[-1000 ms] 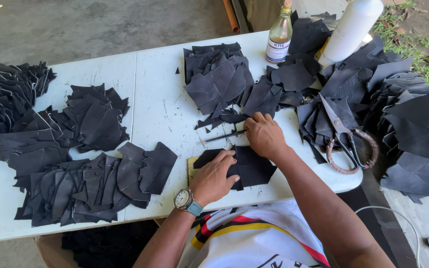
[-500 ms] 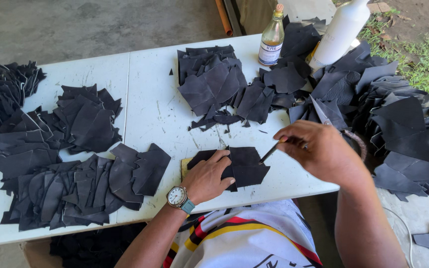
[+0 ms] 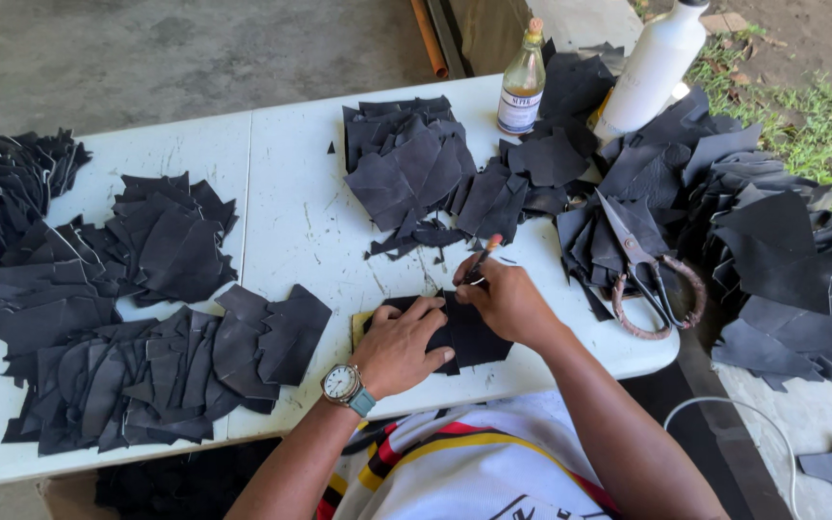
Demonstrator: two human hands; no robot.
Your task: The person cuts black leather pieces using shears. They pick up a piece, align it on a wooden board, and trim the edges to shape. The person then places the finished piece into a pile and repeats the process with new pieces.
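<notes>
Your left wrist: round silver watch point(image 3: 343, 382), teal strap | your arms: bare, no sleeves | your shirt point(image 3: 455, 472): white, red-yellow-black stripes

I can't see the yellowish pattern point(image 3: 362, 328) under the dark piece point(image 3: 474, 337), nor the pen's point(image 3: 481, 258) tip.

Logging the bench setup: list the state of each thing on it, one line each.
Glass bottle: upright, capped.
White bottle: upright.
Scissors: lying on dark pieces, unheld.
Dark piece: flat, pinned by left hand.
Pen: gripped in right hand, tip down at the piece's edge.
</notes>
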